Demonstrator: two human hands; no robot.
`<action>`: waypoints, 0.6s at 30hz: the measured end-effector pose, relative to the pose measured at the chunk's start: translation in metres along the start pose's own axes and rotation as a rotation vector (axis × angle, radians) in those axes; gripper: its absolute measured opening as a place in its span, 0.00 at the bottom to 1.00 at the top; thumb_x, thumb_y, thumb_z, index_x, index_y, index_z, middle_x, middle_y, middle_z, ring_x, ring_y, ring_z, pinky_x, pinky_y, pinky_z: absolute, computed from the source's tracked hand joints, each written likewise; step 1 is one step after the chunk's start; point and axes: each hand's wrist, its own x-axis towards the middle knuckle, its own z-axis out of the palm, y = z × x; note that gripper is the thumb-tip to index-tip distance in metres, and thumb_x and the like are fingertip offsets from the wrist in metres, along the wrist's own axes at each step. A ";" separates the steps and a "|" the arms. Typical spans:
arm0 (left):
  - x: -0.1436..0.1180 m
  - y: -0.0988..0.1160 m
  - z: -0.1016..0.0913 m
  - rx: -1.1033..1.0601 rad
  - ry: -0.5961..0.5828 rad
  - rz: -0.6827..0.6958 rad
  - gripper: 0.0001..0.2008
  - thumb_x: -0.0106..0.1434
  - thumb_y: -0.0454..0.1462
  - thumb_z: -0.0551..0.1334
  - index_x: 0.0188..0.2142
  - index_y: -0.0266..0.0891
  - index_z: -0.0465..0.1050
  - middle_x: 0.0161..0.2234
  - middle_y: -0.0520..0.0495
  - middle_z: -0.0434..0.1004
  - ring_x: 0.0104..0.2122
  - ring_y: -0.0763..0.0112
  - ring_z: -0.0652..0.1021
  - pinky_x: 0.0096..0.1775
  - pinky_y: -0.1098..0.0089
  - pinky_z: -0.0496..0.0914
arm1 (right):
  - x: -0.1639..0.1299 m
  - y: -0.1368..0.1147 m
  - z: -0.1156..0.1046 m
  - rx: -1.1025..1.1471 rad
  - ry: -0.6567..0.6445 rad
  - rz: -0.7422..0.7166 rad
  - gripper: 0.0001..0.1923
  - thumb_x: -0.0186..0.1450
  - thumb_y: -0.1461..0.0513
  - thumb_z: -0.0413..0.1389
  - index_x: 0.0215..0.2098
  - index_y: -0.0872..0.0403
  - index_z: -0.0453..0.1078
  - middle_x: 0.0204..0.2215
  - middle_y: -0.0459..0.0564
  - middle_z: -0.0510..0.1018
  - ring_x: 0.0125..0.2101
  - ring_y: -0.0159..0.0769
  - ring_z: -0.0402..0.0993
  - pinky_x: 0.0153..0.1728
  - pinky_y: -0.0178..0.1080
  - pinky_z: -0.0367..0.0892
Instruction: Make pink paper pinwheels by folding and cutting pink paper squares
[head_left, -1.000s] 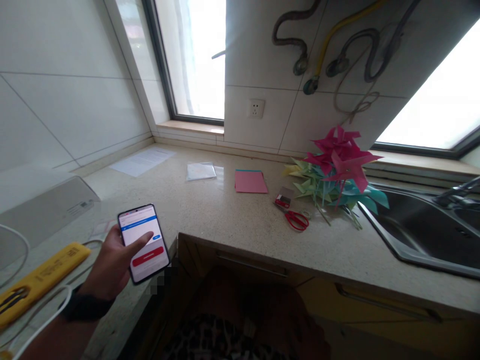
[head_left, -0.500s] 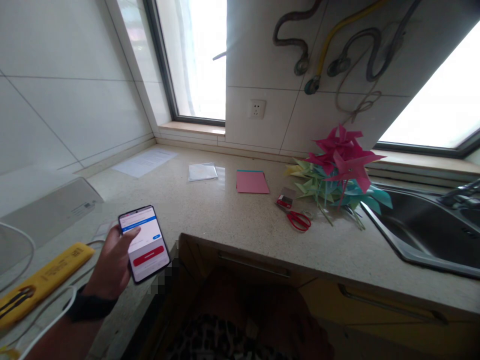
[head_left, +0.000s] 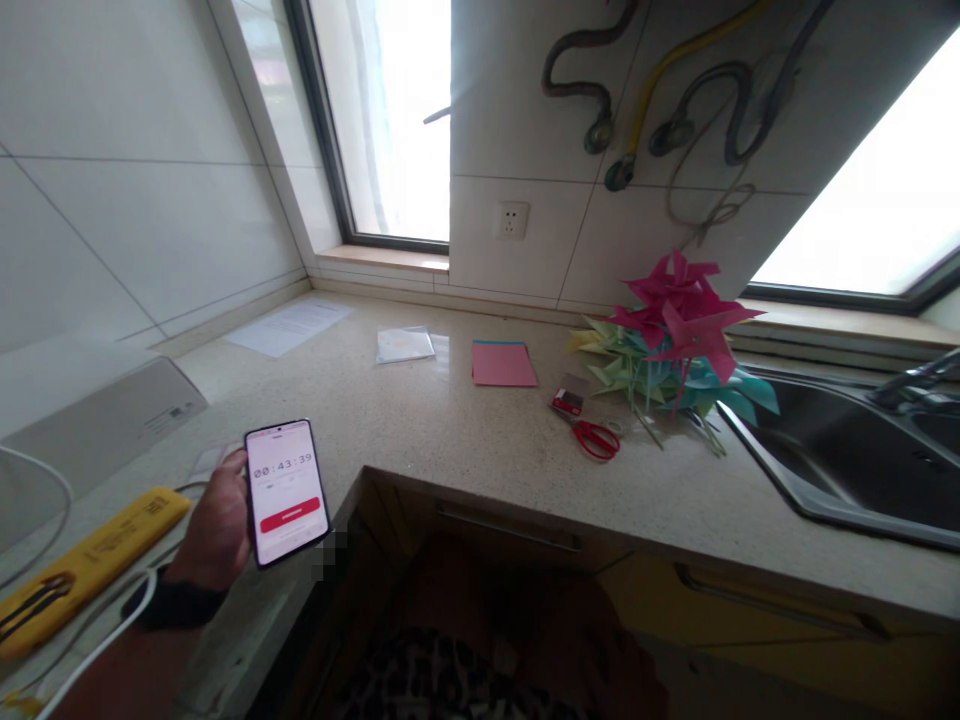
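Observation:
My left hand point(head_left: 219, 525) is closed around the left side of a smartphone point(head_left: 289, 490), held tilted above the counter's front left corner. The lit screen shows a timer reading 00:43:39 above a red button. My left thumb lies at the phone's edge, off the screen. A dark band circles the left wrist. In the shadow over my lap, a dim shape point(head_left: 626, 665) looks like my right hand; its fingers are too dark to make out. On the counter lie pink paper squares point(head_left: 504, 364), red-handled scissors point(head_left: 596, 438) and a small red box point(head_left: 568, 396).
Pink, green and blue paper pinwheels point(head_left: 686, 330) lie beside the metal sink point(head_left: 877, 460). A clear packet point(head_left: 405, 345) and a printed sheet point(head_left: 289, 327) are farther back. At left are a yellow packet point(head_left: 90, 570), a grey panel point(head_left: 105, 420) and a white cable point(head_left: 97, 660).
The phone screen has switched from a page with a blue bar to the running timer. My left thumb has drawn back from the screen to its edge. The phone has turned slightly more upright.

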 end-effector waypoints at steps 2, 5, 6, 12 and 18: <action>0.002 -0.001 -0.004 0.016 0.001 -0.021 0.11 0.66 0.34 0.53 0.40 0.37 0.74 0.27 0.48 0.81 0.21 0.64 0.81 0.24 0.63 0.79 | -0.002 -0.002 -0.003 0.007 0.006 -0.001 0.26 0.70 0.55 0.42 0.62 0.48 0.68 0.62 0.59 0.69 0.56 0.55 0.70 0.48 0.53 0.68; 0.005 -0.002 -0.009 0.052 -0.008 -0.062 0.11 0.69 0.36 0.52 0.39 0.37 0.73 0.26 0.50 0.81 0.22 0.64 0.81 0.25 0.63 0.79 | -0.004 -0.003 -0.005 0.016 0.009 -0.009 0.25 0.69 0.55 0.42 0.60 0.47 0.69 0.61 0.58 0.71 0.56 0.55 0.70 0.48 0.53 0.68; 0.006 -0.002 -0.011 0.069 -0.015 -0.075 0.11 0.69 0.36 0.52 0.39 0.38 0.73 0.25 0.50 0.80 0.22 0.63 0.81 0.25 0.63 0.79 | -0.004 -0.003 -0.006 0.018 0.010 -0.010 0.26 0.70 0.56 0.42 0.61 0.48 0.69 0.61 0.58 0.71 0.55 0.55 0.71 0.48 0.53 0.68; 0.016 -0.001 -0.022 0.159 -0.003 -0.127 0.08 0.68 0.37 0.56 0.35 0.37 0.72 0.23 0.52 0.78 0.21 0.66 0.80 0.25 0.67 0.78 | -0.003 -0.004 -0.007 0.013 0.011 -0.009 0.26 0.70 0.57 0.41 0.61 0.50 0.69 0.61 0.60 0.70 0.55 0.55 0.71 0.48 0.54 0.68; 0.026 0.000 -0.031 0.195 0.131 -0.090 0.12 0.72 0.40 0.53 0.40 0.37 0.72 0.26 0.53 0.78 0.25 0.65 0.80 0.28 0.65 0.78 | -0.005 -0.007 -0.012 0.003 0.011 -0.014 0.24 0.69 0.56 0.45 0.60 0.48 0.70 0.61 0.59 0.70 0.55 0.55 0.71 0.48 0.53 0.68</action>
